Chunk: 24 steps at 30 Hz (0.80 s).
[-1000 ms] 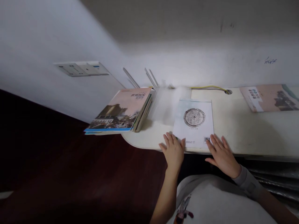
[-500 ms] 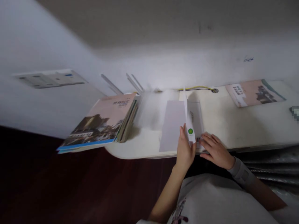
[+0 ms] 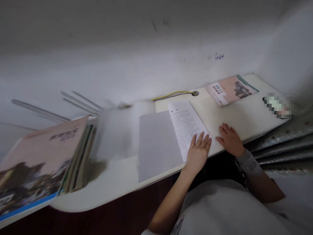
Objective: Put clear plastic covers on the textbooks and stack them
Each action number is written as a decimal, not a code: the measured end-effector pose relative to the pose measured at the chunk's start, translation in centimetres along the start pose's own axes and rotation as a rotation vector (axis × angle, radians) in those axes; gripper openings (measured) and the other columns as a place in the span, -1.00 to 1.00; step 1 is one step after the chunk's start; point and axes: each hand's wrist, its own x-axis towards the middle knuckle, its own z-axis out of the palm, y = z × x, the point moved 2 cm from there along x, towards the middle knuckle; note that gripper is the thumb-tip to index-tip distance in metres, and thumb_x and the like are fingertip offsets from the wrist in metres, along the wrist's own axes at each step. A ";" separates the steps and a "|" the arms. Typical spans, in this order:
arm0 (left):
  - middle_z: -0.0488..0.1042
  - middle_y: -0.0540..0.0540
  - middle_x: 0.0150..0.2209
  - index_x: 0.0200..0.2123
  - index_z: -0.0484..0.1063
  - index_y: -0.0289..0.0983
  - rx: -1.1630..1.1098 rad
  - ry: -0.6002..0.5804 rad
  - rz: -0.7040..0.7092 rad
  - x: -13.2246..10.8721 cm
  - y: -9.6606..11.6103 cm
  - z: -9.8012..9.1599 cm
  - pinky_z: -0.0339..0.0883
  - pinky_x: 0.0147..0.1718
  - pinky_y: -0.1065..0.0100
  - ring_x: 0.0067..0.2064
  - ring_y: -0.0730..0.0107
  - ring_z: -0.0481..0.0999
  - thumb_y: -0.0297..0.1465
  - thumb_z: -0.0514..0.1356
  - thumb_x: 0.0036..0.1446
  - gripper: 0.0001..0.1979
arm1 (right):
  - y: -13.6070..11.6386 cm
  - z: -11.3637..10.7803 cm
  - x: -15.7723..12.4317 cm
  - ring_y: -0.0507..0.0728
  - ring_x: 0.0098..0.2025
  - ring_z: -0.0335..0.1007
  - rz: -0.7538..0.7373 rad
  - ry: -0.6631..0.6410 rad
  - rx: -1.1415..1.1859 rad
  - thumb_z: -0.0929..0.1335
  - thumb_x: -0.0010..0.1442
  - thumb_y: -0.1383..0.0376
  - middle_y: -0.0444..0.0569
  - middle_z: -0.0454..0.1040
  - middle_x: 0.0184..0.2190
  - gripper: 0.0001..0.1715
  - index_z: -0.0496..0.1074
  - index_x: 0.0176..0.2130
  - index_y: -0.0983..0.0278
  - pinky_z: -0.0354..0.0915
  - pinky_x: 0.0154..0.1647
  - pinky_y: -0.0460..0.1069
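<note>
An open book (image 3: 187, 122) lies on the white desk (image 3: 117, 173), a plain greyish sheet on its left and a page of printed text on its right. My left hand (image 3: 198, 150) rests flat on the lower right of the printed page, fingers stretched out. Just right of the book, my right hand (image 3: 231, 138) is spread over the desk surface and holds nothing. A grey band circles that wrist.
To the left stands a stack of books (image 3: 49, 150), topped by a pink cover with a building picture. A pink booklet (image 3: 232, 89) lies at the back right, near a cable hole (image 3: 195, 93) with a yellow cable. A pixelated object (image 3: 277, 105) sits at the far right.
The page my left hand held up has been turned over, and that hand now lies flat on printed text. My right hand has come off the book's edge. The camera view has swung right.
</note>
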 end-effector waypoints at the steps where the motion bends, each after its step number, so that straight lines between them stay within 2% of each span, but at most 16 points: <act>1: 0.33 -0.18 0.21 0.15 0.36 -0.29 -0.004 -0.007 0.008 0.0 0.1 0.2 0.10 0.23 -0.08 0.28 0.05 0.23 -0.49 -0.02 0.29 -0.60 | -0.1 -0.1 0.1 0.33 0.26 0.18 0.009 -0.008 0.001 0.12 0.36 0.11 0.35 0.25 0.22 -0.38 0.27 0.17 0.49 0.12 0.19 0.18; 9: 0.36 -0.16 0.19 0.14 0.37 -0.26 -0.009 -0.050 0.007 0.1 -0.2 0.3 0.14 0.20 -0.03 0.24 0.10 0.30 -0.50 -0.03 0.29 -0.59 | 0.1 -0.8 0.6 0.21 0.23 0.23 0.060 0.017 0.079 0.12 0.36 0.31 0.16 0.36 0.18 -0.55 0.39 0.10 0.36 0.14 0.18 0.11; 15: 0.34 -0.11 0.20 0.16 0.36 -0.23 0.003 -0.077 -0.007 0.1 -0.3 0.2 0.16 0.20 0.01 0.25 0.14 0.30 -0.50 -0.05 0.29 -0.58 | 0.1 -1.9 0.9 0.17 0.06 0.40 0.105 0.041 0.089 0.23 0.32 0.32 0.01 0.53 0.00 -0.71 0.54 -0.17 0.25 0.24 0.01 0.03; 18: 0.33 -0.11 0.21 0.16 0.36 -0.23 0.007 -0.094 -0.009 0.1 -0.2 0.1 0.16 0.19 0.01 0.25 0.14 0.29 -0.50 -0.05 0.29 -0.58 | 0.0 -2.1 0.8 0.15 -0.02 0.45 0.136 0.089 0.119 0.24 0.31 0.33 -0.01 0.57 -0.08 -0.72 0.55 -0.24 0.25 0.26 -0.05 0.01; 24: 0.30 -0.17 0.23 0.17 0.34 -0.27 0.032 -0.162 -0.036 1.4 0.4 -0.6 0.14 0.20 -0.04 0.26 0.08 0.26 -0.50 -0.07 0.30 -0.57 | -0.5 -1.8 0.2 0.08 -0.14 0.50 0.199 0.209 0.242 0.21 0.33 0.33 -0.01 0.59 -0.10 -0.67 0.55 -0.22 0.25 0.30 -0.07 -0.06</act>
